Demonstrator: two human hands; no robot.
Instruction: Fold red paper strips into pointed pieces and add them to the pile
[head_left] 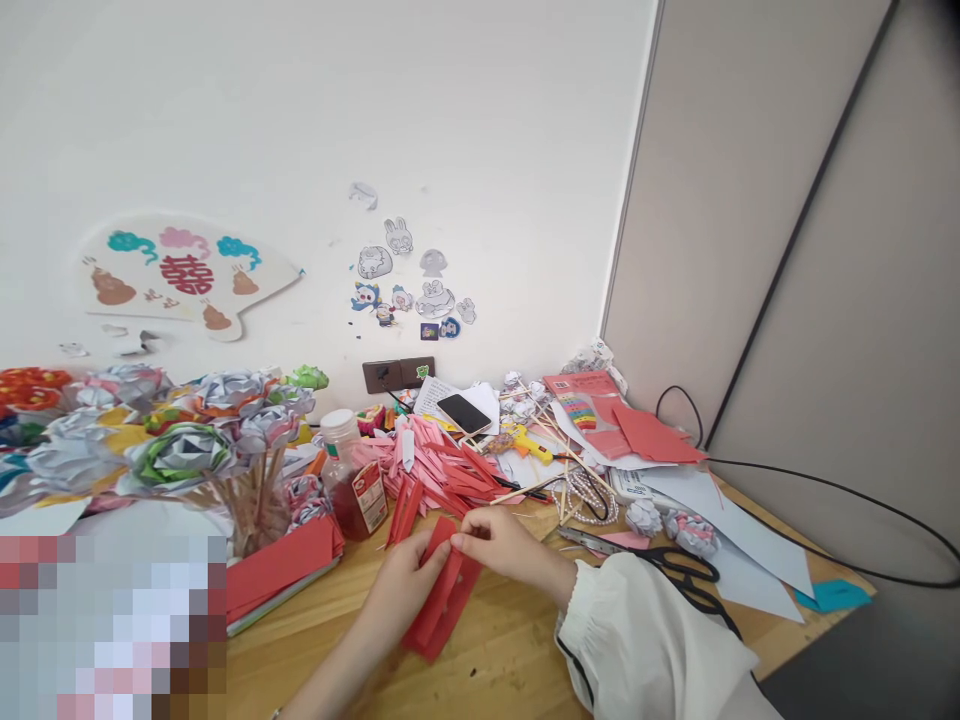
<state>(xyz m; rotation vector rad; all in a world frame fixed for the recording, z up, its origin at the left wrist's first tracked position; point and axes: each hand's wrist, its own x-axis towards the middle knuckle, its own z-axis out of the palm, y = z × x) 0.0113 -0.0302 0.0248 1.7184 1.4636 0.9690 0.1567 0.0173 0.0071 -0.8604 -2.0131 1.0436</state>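
Observation:
A folded strip of red paper [442, 607] hangs slanted over the wooden table between my two hands. My left hand [407, 580] pinches its left edge, thumb on top. At the upper end, my right hand [491, 545] grips the same paper with thumb and fingers pressed together. Just beyond the hands lies a heap of pink and red paper strips [427, 465]. Black-handled scissors [679, 570] lie partly hidden behind my right sleeve. To the left is a stack of red paper sheets [281, 575].
Paper flowers [184, 455] on sticks crowd the left side, near a jar with a white lid [341, 430]. At the back are a phone [463, 413], a yellow glue gun [529, 443] and pearl beads [589, 497]. A black cable [825, 485] loops at the right.

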